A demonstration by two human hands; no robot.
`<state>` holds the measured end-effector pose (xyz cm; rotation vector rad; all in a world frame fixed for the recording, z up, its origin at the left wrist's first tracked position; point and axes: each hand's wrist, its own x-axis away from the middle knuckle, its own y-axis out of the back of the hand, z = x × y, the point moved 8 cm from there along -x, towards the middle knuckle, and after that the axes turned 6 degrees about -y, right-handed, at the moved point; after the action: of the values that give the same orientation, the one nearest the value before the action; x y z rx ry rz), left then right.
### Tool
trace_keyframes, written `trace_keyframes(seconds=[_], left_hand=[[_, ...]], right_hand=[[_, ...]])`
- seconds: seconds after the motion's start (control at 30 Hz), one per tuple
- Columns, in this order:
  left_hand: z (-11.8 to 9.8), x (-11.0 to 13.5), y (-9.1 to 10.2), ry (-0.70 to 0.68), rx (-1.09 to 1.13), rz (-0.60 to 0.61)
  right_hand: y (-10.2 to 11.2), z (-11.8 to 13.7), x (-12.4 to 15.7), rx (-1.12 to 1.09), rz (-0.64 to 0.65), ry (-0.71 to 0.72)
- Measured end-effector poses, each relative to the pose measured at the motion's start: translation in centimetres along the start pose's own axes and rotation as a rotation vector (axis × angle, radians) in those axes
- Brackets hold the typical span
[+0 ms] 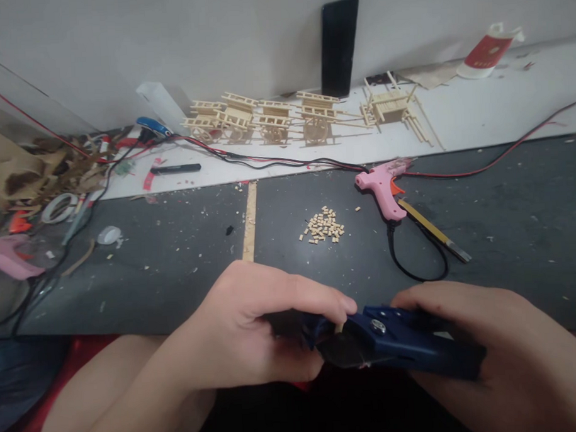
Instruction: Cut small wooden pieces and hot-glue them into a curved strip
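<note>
My right hand [500, 353] is wrapped round the handles of blue cutting pliers [396, 344] at the near edge of the dark table [176, 258]. My left hand [254, 330] is closed in a pinch at the jaws of the pliers, holding a small pale wooden stick [340, 327] of which only a tip shows. A small heap of cut wooden bits [323, 226] lies on the table just beyond my hands.
A pink glue gun [384, 186] with black cord lies right of the heap, beside a yellow-handled knife [435, 233]. Several small wooden carts [266, 119] stand along the wall with a black phone [339, 45]. Tape, wires and clutter [55, 186] fill the left.
</note>
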<state>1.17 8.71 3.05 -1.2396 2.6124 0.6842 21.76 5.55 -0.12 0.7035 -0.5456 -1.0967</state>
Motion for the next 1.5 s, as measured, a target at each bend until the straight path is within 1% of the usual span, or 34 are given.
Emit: trace_keyframes(seconds=[0.1,0.23,0.33,0.4,0.47,0.63,0.73,0.87,1.0,1.33,1.4,1.5], left_hand=[[-0.1,-0.1,-0.1,-0.002,0.011,0.009],[-0.1,-0.2,-0.3,0.004,-0.018,0.033],[0.4,-0.3,-0.1,0.057,-0.055,0.013],[1.0,-0.2,0.0,0.095,-0.076,0.003],[1.5,-0.1,0.0,0.122,-0.101,0.007],[1.9,-0.3,0.5,0.134,-0.132,-0.015],[2.2,-0.4,0.7,0.169,-0.115,-0.014],[2.6,-0.7,0.8,0.212,-0.077,-0.004],[2.8,-0.7,0.9,0.221,-0.08,-0.005],[3.5,-0.1,1.1,0.296,-0.07,-0.033],[3.6,0.0,1.1,0.301,-0.076,-0.028],[3.7,0.0,1.0,0.301,-0.103,0.001]], right_hand=[[-0.3,0.1,-0.2,-0.001,0.031,-0.027],[-1.3,-0.7,-0.3,0.041,0.059,-0.07],[-1.8,-1.2,-0.7,0.1,0.047,-0.07],[-2.3,-1.5,-1.1,0.107,0.066,-0.093],[-2.7,-1.8,-1.7,0.077,0.11,-0.138],[-3.2,-2.4,-2.9,0.003,0.194,-0.262],[-3.2,-2.4,-3.3,-0.024,0.217,-0.272],[-2.9,-2.0,-3.3,-0.057,0.207,-0.267],[-3.1,-2.0,-3.3,-0.067,0.186,-0.28],[-4.0,-3.4,-3.8,-0.063,0.195,-0.3],[-4.2,-3.5,-3.9,-0.026,0.17,-0.313],[-4.3,-3.6,-4.1,0.067,0.101,-0.337]])
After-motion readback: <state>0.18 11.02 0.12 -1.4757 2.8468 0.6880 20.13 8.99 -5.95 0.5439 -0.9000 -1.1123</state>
